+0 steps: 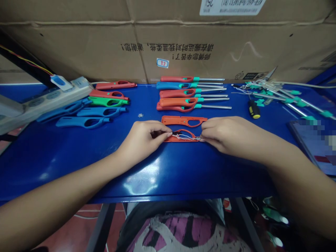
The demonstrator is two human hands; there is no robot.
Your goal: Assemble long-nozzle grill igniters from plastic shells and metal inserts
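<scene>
An open orange lighter handle half (174, 140) lies on the blue table with thin white wires (183, 136) running along it. At its left end, my left hand (141, 138) pinches a small black wired part (177, 132) between thumb and finger. My right hand (223, 134) is closed at the handle's right end, fingertips on a silver metal tube end (197, 139) where the wires lead; the rest of the tube is hidden. Just behind lies the other orange handle half (173, 120), near my right fingertips. Several tiny screws (141, 115) sit beyond my left hand.
Several lighters with metal tubes (181, 93) are lined up behind. Blue handle shells (78, 121), with red and green ones, lie left beside a power strip (52, 99). To the right are wired tube parts (283, 96), a screwdriver (254, 109) and a phone (312, 143). A cardboard box (99, 45) stands behind.
</scene>
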